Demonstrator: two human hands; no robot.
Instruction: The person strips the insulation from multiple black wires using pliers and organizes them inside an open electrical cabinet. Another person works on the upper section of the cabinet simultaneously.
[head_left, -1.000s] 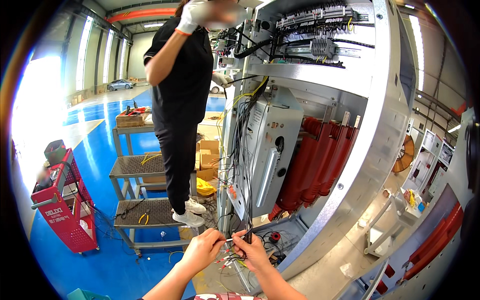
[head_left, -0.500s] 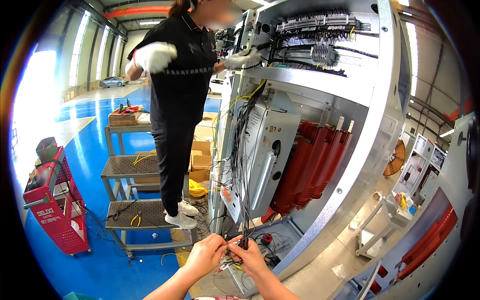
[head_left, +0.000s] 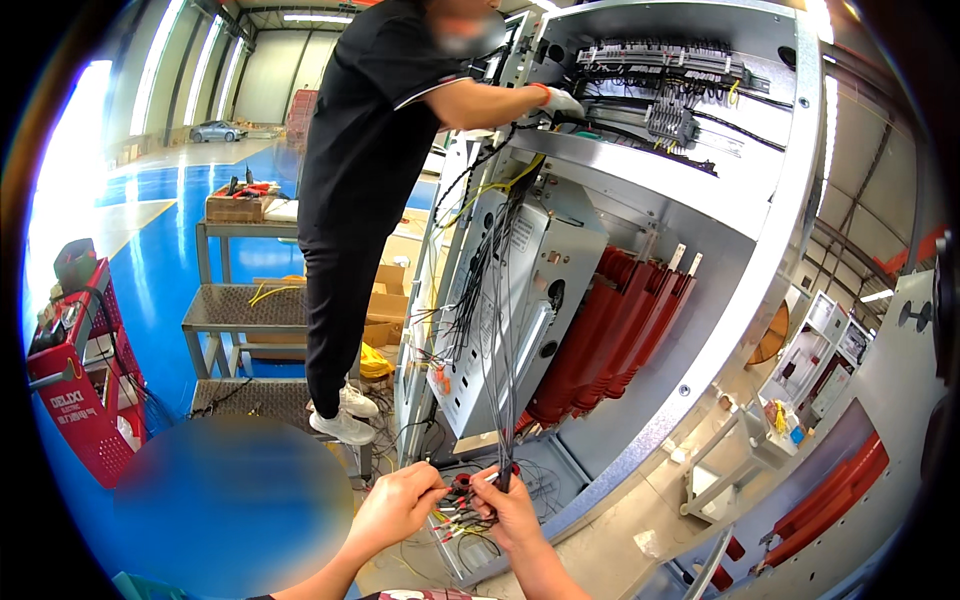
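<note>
A bundle of thin black wires (head_left: 506, 415) hangs down the front of the open cabinet. My right hand (head_left: 512, 512) is closed round its lower part, thumb uppermost. Just to the left, my left hand (head_left: 398, 506) is pinched shut, fingertips toward the bundle; whatever sits in that pinch is too small to make out. Between and below both hands dangle loose wire ends (head_left: 453, 528) with white and red tips. Behind the wires stands a grey metal mechanism box (head_left: 560, 262), with dark red insulating columns (head_left: 610, 335) to its right.
A co-worker in black (head_left: 355, 170) stands on a metal step stand (head_left: 245, 310), one white-gloved hand (head_left: 562, 103) in the cabinet's upper compartment. A red tool cart (head_left: 85, 400) is at far left. The cabinet's steel frame edge (head_left: 735, 300) rises on my right. Loose wires litter the cabinet floor.
My left hand has drawn slightly left, away from my right hand. The co-worker, earlier holding a dark strip between gloved hands, now leans in and reaches into the upper compartment. The view has shifted.
</note>
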